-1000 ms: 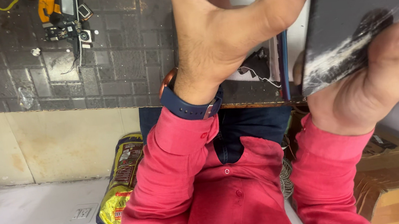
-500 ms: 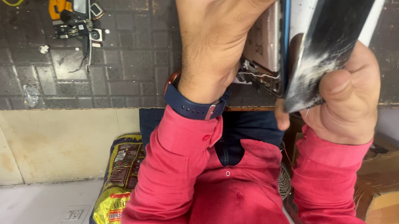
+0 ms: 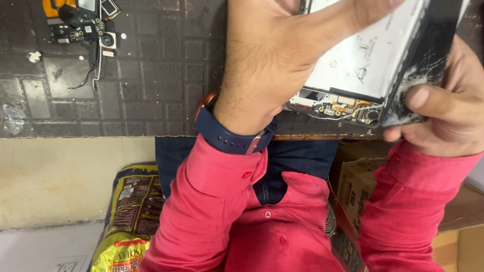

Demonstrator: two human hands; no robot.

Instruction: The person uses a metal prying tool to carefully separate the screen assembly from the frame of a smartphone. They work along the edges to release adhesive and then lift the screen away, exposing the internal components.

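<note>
A dark, grid-patterned counter (image 3: pixel 143 68) spans the far side; below it a pale floor (image 3: pixel 14 271) with a white wall socket (image 3: pixel 62 271) at left.

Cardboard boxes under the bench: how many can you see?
2. One cardboard box sits between the red sleeves; a bigger cardboard box lies lower right. Others may be hidden behind the arms.

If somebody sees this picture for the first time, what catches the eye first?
First the opened phone at the upper right, its white battery bare, held between the left hand and the right hand. Next come the red sleeves in the lower middle. Small phone parts lie on the dark mat at upper left.
</note>
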